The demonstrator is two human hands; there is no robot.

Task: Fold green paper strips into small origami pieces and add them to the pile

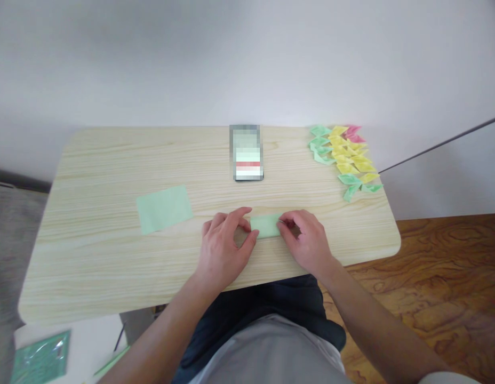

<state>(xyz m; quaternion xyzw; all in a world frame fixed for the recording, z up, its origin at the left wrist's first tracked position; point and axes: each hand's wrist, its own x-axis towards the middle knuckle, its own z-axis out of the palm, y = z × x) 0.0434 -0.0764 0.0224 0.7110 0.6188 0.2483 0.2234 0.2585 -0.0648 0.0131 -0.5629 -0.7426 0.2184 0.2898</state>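
Folded green paper strip (265,226) lies flat near the front edge of a light wooden table (91,266). Left hand (223,248) pinches its left end; right hand (307,240) pinches its right end. A green sheet (164,209) lies to the left, a phone (247,152) behind, and folded paper pieces (345,157) sit at the far right corner.

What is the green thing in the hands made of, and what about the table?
The green strip looks like thin matte paper: it lies flat with sharp folded edges, pinched by the left hand and right hand. The table looks like pale wood or wood-look laminate, with long grain lines and a smooth finish.
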